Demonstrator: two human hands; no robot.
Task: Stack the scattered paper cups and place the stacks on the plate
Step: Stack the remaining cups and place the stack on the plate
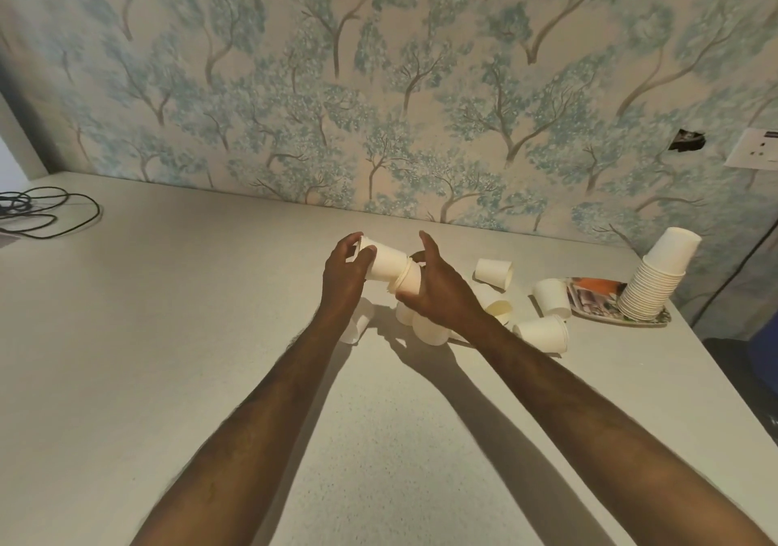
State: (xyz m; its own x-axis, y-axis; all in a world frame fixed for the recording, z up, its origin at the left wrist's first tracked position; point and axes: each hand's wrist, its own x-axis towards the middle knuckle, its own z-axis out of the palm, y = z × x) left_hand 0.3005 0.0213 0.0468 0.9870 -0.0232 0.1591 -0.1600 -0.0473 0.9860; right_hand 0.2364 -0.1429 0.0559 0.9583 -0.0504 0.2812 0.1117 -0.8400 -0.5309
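Your forearms are reaching over the table [210, 335]. Your left hand [343, 276] is pinching one cup [385, 261]; your right hand [438, 288] is curling round another cup [410, 280]. Keep aligning rims, pushing gently. Loose cups [543, 333] are lying beside the plate [648, 320].

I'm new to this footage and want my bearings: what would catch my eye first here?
Two hands at mid-table: the left hand holds a paper cup and the right hand holds another cup. At the right edge, a tall stack of cups leans on a patterned plate. Loose cups lie scattered between.
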